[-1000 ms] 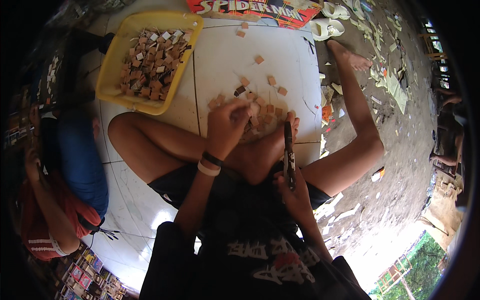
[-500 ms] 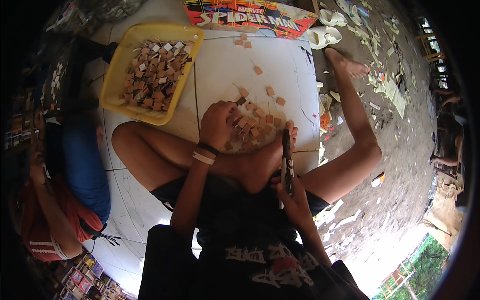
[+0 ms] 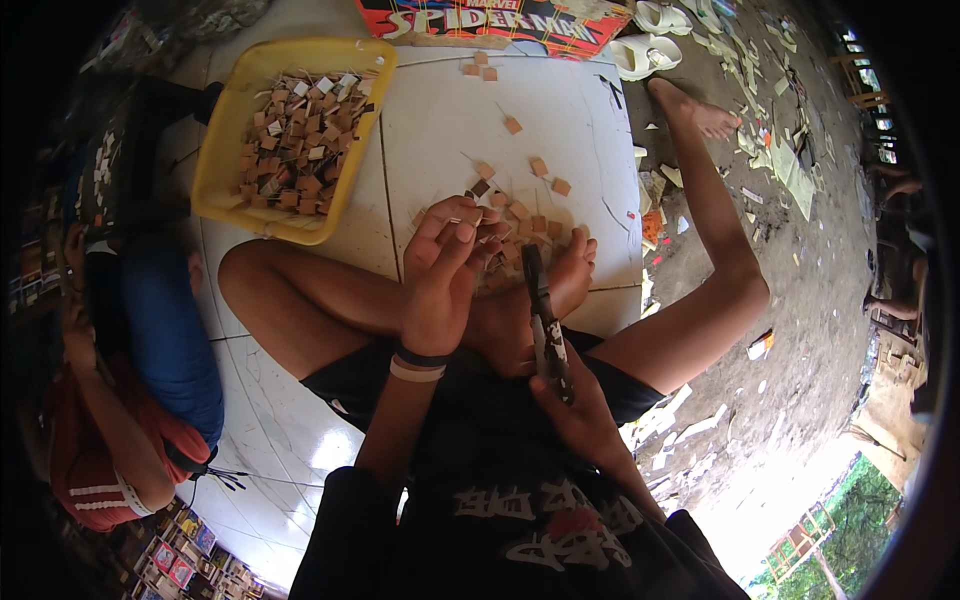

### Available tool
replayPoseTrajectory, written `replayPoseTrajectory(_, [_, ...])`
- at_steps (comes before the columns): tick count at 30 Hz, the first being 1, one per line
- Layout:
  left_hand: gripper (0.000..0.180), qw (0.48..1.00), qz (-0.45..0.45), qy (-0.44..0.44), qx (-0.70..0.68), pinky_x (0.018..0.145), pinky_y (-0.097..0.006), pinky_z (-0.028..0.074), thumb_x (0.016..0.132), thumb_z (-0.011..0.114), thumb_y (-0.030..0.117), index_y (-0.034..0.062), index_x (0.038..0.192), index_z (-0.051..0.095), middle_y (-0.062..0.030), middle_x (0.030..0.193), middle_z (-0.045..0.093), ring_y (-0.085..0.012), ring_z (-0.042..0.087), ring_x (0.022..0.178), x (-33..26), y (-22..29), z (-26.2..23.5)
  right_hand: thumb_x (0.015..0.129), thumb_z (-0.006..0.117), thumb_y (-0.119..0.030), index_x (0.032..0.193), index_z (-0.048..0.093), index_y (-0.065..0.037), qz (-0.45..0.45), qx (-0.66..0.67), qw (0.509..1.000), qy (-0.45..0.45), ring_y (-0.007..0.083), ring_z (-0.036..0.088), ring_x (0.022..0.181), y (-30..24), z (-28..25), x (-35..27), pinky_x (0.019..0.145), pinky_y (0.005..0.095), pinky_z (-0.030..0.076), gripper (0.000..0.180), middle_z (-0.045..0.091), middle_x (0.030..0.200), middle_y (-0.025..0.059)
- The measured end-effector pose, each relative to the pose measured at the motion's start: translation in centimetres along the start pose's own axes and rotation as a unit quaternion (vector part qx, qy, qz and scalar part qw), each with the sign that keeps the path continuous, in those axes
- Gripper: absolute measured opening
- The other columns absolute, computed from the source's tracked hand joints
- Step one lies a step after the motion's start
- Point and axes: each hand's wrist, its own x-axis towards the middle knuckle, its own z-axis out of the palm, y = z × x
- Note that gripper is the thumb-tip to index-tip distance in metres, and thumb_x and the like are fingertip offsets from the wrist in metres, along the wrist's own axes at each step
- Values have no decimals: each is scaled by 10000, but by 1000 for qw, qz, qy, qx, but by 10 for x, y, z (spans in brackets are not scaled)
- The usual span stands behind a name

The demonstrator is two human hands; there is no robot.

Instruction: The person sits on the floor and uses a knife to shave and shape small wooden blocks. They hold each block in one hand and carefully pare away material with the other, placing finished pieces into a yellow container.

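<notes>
My left hand [image 3: 445, 265] is raised over the near side of a loose pile of small tan square pieces [image 3: 540, 225]. Its fingers curl in toward the thumb, and a thin pale bit shows at the fingertips; what it pinches is too small to name. Some of the squares have thin, stem-like strands. My right hand [image 3: 575, 405] grips a long, dark hand tool [image 3: 548, 335] with worn pale patches. The tool points up and away, its tip beside my foot [image 3: 572, 275]. Its exact kind is unclear.
A yellow plastic basin [image 3: 300, 228] full of similar squares stands at the far left. A printed red panel [image 3: 500, 25] and pale clogs [image 3: 645, 55] lie at the back. Scraps litter the ground at right. Another person [image 3: 110, 430] sits close at left.
My left hand has turned palm-up and come away from the pile with its fingers curled. My right hand has moved the dark tool leftward, closer to the left hand.
</notes>
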Motion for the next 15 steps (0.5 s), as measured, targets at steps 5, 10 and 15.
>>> replayPoseTrajectory(5, [293,996,5,38,79,1058,-353,546,1040,683,95,-26,1284,574,-170,1228,719,-241,703,1176,-13,-1,20,1045,617,-64,1565,389,41,-49,-43,998,4,203,621,1130,-6,3,2,1015,342,481,578,651,1218,149])
replayPoseTrajectory(10, [313,995,2,53,86,1005,-315,579,1006,711,20,-44,1277,569,-187,1217,722,-220,710,1156,-23,-2,35,1048,610,-71,1543,403,41,-48,-25,998,16,201,607,1143,-9,6,2,1032,341,469,548,636,1252,146])
replayPoseTrajectory(15, [316,993,15,67,97,991,-304,587,999,721,19,-59,1263,566,-199,1194,721,-223,721,1129,-29,-2,40,1055,600,-95,1453,494,26,-36,-3,999,31,210,605,1194,-8,9,3,1058,352,453,430,647,1258,137])
